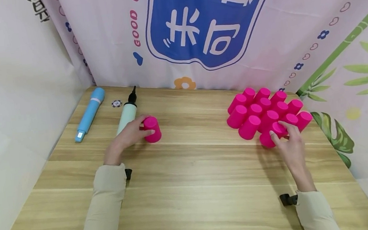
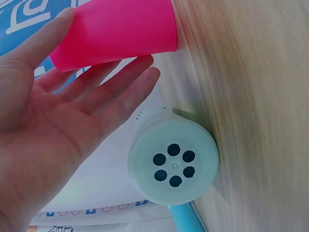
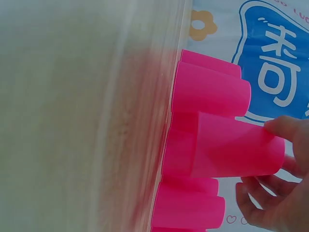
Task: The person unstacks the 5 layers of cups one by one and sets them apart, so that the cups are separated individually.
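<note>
Toward the left of the table, an upside-down pink cup point(image 1: 152, 129) stands between the thumb and fingers of my left hand point(image 1: 132, 132). The left wrist view has the thumb along one side of this cup point(image 2: 118, 33) and the fingers along the other. At the right, my right hand point(image 1: 292, 147) pinches another upside-down pink cup point(image 1: 267, 139) near its base, at the front of a cluster of pink cups point(image 1: 238, 117). In the right wrist view the rim of the pinched cup point(image 3: 236, 149) is raised off the tabletop, with other cups behind and beside it.
A pale green hand pump point(image 1: 127, 116) with a black nozzle lies just beyond my left hand. Further left are a light blue microphone-shaped object point(image 1: 89, 114) and a small round chip point(image 1: 116, 103). A printed curtain point(image 1: 111, 33) hangs along the table's back edge.
</note>
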`<state>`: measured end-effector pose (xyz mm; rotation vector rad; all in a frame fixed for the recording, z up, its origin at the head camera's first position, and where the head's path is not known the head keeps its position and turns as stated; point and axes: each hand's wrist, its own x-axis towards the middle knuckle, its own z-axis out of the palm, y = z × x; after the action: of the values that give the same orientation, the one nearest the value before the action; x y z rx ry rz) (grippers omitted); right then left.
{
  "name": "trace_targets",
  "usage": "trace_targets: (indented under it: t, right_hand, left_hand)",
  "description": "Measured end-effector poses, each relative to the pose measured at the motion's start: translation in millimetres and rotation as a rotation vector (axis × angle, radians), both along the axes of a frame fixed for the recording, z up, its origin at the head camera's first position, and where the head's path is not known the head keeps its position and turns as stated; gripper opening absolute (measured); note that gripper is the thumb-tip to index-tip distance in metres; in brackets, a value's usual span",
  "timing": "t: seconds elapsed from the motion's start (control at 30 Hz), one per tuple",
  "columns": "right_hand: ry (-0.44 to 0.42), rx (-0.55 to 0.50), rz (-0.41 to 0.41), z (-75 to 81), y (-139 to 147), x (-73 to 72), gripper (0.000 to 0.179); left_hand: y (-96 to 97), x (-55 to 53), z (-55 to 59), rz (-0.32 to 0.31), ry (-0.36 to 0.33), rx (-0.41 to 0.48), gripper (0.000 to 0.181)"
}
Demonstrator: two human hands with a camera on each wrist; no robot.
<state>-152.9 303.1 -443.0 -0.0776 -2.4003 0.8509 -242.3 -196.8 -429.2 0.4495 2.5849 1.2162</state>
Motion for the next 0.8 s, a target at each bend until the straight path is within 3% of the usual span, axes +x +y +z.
trace_targets:
  t: [0.37, 0.8]
  right_hand:
    - [-0.124, 0.021, 0.013, -0.5, -0.5, -8.0, 0.047]
    - [-0.166, 0.057, 0.019, 0.1, -1.3, -10.2, 0.040]
  left_hand:
    - [0.8, 0.0, 0.1, 0.005, -0.003, -0.002, 0.056]
    - [5.7, 1.4, 2.5, 0.008, -0.010, 0.020, 0.055]
